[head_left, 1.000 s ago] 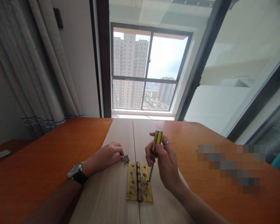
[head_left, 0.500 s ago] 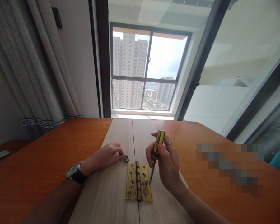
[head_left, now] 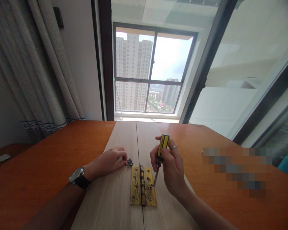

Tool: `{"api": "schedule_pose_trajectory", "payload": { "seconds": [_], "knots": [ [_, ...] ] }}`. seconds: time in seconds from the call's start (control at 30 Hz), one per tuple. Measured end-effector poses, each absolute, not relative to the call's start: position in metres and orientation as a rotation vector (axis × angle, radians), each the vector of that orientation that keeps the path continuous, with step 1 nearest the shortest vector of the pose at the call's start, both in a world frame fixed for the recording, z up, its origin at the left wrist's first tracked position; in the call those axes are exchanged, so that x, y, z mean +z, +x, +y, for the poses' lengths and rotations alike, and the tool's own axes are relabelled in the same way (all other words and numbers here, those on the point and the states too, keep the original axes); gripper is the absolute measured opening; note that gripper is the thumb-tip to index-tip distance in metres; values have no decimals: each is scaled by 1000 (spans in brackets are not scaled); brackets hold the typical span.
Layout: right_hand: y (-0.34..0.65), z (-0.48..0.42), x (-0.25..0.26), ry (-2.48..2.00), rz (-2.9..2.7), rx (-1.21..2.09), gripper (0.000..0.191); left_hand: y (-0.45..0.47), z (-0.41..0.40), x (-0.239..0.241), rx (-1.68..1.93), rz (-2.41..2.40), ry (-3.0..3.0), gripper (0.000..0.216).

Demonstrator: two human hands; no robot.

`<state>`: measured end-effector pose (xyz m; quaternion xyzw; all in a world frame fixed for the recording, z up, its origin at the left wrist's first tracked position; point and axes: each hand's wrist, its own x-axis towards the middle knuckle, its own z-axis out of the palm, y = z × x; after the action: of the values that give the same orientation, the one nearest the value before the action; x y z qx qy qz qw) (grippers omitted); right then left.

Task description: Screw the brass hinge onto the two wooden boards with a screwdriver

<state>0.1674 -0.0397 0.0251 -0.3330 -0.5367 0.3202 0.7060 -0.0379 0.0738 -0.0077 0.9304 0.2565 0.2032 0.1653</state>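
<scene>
My right hand (head_left: 171, 163) grips a screwdriver (head_left: 163, 148) by its yellow and black handle. Its shank slants down, and the tip is at the right leaf of a brass hinge (head_left: 135, 188), close to a screw (head_left: 151, 186); I cannot tell whether they touch. Another cross-head screw (head_left: 150, 198) sits in the leaf's near hole. The worn hinge lies unfolded, its barrel along the seam between two pale boards (head_left: 115, 179). My left hand (head_left: 111, 161) rests on the left board with fingers curled closed, beside several loose screws (head_left: 129, 162). Anything inside those fingers is hidden.
The boards lie on an orange-brown wooden table (head_left: 86, 143). A blurred patch (head_left: 237, 167) covers something on its right side. Beyond the far edge are a grey curtain (head_left: 38, 64), a dark-framed window (head_left: 148, 80) and glass panels.
Almost nothing differs. The view has shifted very slightly, while the screwdriver and both hands keep nearly the same positions by the hinge.
</scene>
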Motion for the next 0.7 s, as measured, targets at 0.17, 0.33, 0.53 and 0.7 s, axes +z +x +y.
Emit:
{"api": "schedule_pose_trajectory", "payload": {
  "seconds": [0.17,0.33,0.53,0.7],
  "knots": [
    [168,-40,25,-743,-1198,716,20,-39,75,-9,574,726,2649,12],
    [167,-40,26,-741,-1190,717,21,-39,76,-9,567,723,2652,11],
    [167,-41,25,-730,-1188,733,20,-39,75,-8,563,720,2650,13],
    [168,-41,25,-712,-1185,740,19,-39,77,-10,567,716,2649,13]
  ]
}}
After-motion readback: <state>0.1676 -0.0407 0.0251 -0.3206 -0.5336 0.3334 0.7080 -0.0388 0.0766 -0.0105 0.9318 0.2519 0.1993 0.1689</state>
